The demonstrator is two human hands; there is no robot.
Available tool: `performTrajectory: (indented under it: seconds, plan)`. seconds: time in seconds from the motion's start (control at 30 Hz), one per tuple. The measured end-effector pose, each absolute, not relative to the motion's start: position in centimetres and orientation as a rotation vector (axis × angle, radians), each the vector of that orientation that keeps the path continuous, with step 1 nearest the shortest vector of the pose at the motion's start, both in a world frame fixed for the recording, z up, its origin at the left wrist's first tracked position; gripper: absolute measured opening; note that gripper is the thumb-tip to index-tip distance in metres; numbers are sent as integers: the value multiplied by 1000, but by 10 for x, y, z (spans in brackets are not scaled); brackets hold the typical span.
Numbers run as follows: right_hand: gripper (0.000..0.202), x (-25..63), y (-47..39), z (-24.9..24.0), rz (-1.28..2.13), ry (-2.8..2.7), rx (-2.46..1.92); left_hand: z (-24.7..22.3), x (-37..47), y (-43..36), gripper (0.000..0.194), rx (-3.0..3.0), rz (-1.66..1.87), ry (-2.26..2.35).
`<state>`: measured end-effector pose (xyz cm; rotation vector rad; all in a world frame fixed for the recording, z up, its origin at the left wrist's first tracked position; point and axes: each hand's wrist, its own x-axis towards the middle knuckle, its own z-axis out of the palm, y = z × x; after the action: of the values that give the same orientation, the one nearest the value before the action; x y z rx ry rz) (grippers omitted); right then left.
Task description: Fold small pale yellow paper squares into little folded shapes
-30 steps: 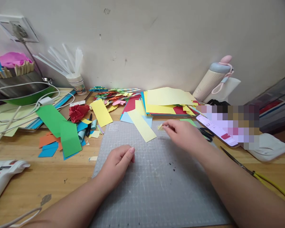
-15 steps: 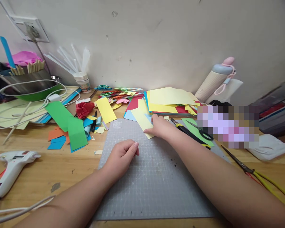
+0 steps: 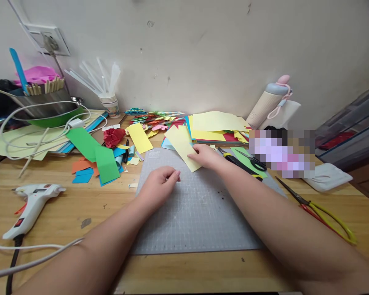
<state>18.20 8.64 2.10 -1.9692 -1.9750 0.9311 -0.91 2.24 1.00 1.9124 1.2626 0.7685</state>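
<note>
Right hand (image 3: 204, 155) is near the centre of the frame, thumb and fingers touching the right edge of a pale yellow paper strip (image 3: 181, 145); whether they are pinched on it I cannot tell. The strip lies slantwise just above centre, its lower end over the top of a grey cutting mat (image 3: 184, 217). Left hand (image 3: 158, 186) is left of centre over the mat, its fingers curled in with the thumb against them; whether anything is inside is hidden.

Behind the strip, toward the upper middle, is a stack of coloured paper (image 3: 218, 123). A bright yellow strip (image 3: 140, 138) and a crumpled red paper (image 3: 113, 137) lie to its left, with green paper (image 3: 107, 166) near them. A glue gun (image 3: 33, 207) rests at lower left. Right of centre, scissors (image 3: 249, 157) lie on light green paper (image 3: 241, 154), and yellow-handled shears (image 3: 304, 200) sit farther right.
</note>
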Motion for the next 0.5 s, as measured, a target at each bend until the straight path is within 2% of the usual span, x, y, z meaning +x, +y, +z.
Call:
performTrajectory:
  seconds: [0.17, 0.27, 0.4, 0.5]
  plan:
    - [23, 209, 33, 20, 1362, -1913, -1611, 43, -44, -3, 16, 1906, 785, 1424]
    - [22, 223, 5, 21, 1615, -1926, -1521, 29, -70, -47, 10, 2090, 917, 1520]
    - [27, 220, -12, 22, 1825, -1984, -1488, -13, -90, -106, 26, 2362, 827, 1421]
    - [28, 203, -13, 23, 1843, -2162, -1526, -29, -95, -129, 42, 2677, 767, 1329]
